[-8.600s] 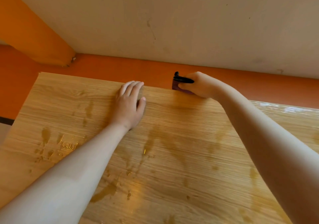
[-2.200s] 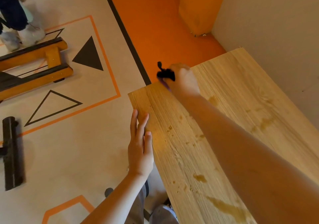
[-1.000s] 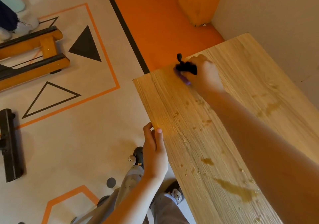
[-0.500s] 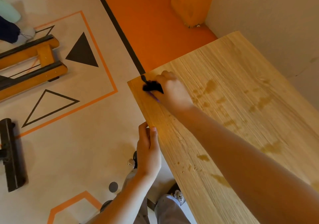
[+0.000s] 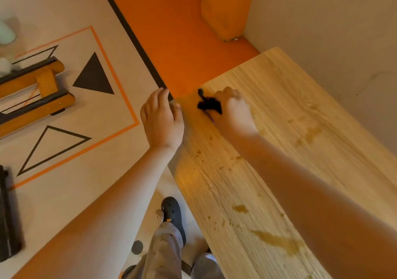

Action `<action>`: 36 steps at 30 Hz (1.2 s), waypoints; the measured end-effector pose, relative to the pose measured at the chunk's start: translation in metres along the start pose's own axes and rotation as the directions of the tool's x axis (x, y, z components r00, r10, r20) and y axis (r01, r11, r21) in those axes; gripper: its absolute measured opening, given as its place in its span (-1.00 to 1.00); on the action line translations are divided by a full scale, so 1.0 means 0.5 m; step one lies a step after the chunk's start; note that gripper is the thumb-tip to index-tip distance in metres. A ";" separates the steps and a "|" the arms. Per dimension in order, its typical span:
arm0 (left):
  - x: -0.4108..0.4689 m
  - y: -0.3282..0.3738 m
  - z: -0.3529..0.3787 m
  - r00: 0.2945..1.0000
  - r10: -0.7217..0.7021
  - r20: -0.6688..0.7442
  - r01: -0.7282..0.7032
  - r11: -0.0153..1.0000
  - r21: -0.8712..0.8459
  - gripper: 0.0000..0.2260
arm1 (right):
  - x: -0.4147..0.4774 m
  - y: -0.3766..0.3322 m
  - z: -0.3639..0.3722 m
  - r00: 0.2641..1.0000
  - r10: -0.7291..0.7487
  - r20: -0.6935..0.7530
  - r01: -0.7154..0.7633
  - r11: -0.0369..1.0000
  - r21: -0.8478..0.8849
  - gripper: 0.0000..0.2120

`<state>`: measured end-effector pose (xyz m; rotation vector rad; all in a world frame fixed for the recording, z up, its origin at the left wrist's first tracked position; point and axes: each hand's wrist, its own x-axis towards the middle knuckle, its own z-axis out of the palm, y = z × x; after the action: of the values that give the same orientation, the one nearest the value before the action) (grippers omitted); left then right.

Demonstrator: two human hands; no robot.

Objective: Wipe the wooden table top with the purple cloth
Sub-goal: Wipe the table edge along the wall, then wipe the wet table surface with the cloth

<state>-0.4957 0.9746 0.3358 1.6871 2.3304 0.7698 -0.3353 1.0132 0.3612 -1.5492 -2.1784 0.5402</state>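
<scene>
My right hand presses a bunched dark purple cloth onto the wooden table top near its far left corner. Most of the cloth is hidden under the fingers; a dark tuft sticks out to the left. My left hand hovers at that corner's left edge, fingers together and stretched out, holding nothing. Brownish wet streaks and drops lie across the wood, a long one near the bottom.
A beige wall runs along the table's right side, with an orange pillar beyond. The floor at left has orange and black markings. A wooden frame and a black bar lie there. My shoes stand beside the table.
My left hand has left the table's side edge and moved up toward the far corner. My right hand with the cloth stays near that corner, shifted slightly right.
</scene>
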 end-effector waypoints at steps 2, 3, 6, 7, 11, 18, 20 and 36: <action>0.009 0.005 0.011 0.999 -0.003 0.043 -0.001 0.995 0.101 -0.67 | -0.010 -0.028 0.022 0.995 -0.095 0.012 0.095 0.995 -0.005 -0.82; 0.008 0.005 0.014 0.999 -0.009 0.054 0.003 0.993 0.120 -0.67 | -0.008 -0.028 0.023 0.994 -0.112 0.020 0.112 0.994 0.003 -0.81; 0.005 0.002 0.014 0.998 -0.012 0.058 0.005 0.993 0.119 -0.70 | 0.013 0.012 -0.003 0.991 -0.126 0.040 0.124 0.991 0.041 -0.80; 0.004 0.003 0.015 0.998 -0.014 0.055 0.007 0.992 0.125 -0.71 | 0.023 0.034 -0.017 0.994 -0.109 0.028 0.107 0.993 0.054 -0.85; 0.005 0.010 0.019 0.998 -0.046 0.052 0.038 0.987 0.158 -0.75 | 0.073 0.162 -0.087 0.989 0.107 -0.101 -0.100 0.992 0.072 -0.89; 0.005 0.011 0.020 0.995 -0.062 0.078 0.046 0.981 0.188 -0.73 | 0.120 0.334 -0.174 0.843 0.464 -0.273 -0.442 0.886 0.140 -0.93; 0.006 0.009 0.019 0.995 -0.066 0.077 0.050 0.979 0.195 -0.73 | 0.126 0.314 -0.166 0.829 0.466 -0.309 -0.452 0.884 0.120 -0.86; 0.005 0.018 0.013 0.991 -0.082 0.104 0.062 0.982 0.180 -0.74 | 0.158 0.253 -0.149 0.805 0.495 -0.328 -0.481 0.867 0.128 -0.78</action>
<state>-0.4863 0.9812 0.3354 1.6550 2.4286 0.4547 -0.2190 1.1324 0.3648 -2.0202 -1.4885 0.4072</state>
